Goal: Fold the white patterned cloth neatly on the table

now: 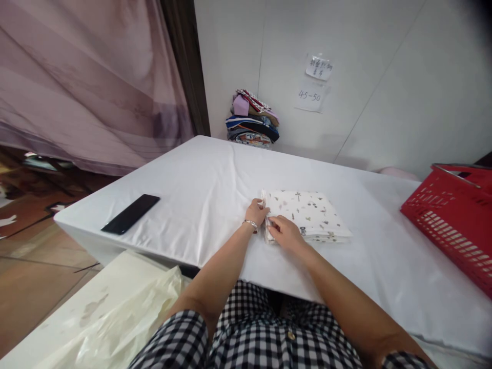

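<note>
A folded white cloth (307,210) with small scattered prints lies flat in several layers on the white-covered table (180,179). At its left edge, my left hand (257,211), with a bracelet at the wrist, pinches the layers between thumb and fingers. My right hand (286,231) is closed on the same edge, closer to me, its fingers curled over the cloth's near left corner. The fingertips of both hands are partly hidden against the fabric.
A black phone-like slab (130,213) lies at the table's left. On the right stands a red plastic basket (442,205). Folded clothes (252,120) are stacked beyond the far edge, by the wall. A pale plastic bag (126,318) rests on a lower surface at near left.
</note>
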Demonstrator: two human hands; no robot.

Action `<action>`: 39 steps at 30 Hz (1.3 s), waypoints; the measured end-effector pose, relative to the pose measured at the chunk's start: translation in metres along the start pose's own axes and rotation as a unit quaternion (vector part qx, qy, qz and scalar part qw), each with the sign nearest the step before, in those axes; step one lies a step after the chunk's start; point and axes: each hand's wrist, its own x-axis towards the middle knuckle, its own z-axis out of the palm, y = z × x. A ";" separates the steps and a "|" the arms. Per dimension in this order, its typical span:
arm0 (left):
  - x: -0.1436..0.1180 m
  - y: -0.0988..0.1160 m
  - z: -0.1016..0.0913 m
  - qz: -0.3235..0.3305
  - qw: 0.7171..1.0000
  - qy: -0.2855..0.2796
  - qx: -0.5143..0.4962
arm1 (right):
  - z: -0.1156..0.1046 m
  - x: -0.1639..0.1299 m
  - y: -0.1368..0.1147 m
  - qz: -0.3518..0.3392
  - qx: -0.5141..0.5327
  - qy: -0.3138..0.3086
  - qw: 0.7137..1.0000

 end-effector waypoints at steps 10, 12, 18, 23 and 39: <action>0.001 0.000 0.001 -0.010 1.000 0.000 0.005 | -0.043 -0.065 0.077 -0.050 -0.057 0.150 0.986; 0.000 0.000 0.002 -0.018 1.000 0.005 0.005 | -0.050 -0.073 0.095 -0.043 -0.098 0.152 0.983; 0.002 -0.002 0.003 -0.022 1.000 0.008 0.014 | -0.048 -0.082 0.110 -0.057 -0.170 0.144 0.973; 0.000 0.004 0.001 -0.037 0.999 0.011 0.032 | -0.049 -0.070 0.116 -0.056 -0.188 0.107 0.975; -0.070 0.011 0.020 0.114 0.990 -0.016 0.080 | -0.064 -0.032 0.127 -0.053 -0.084 0.179 0.979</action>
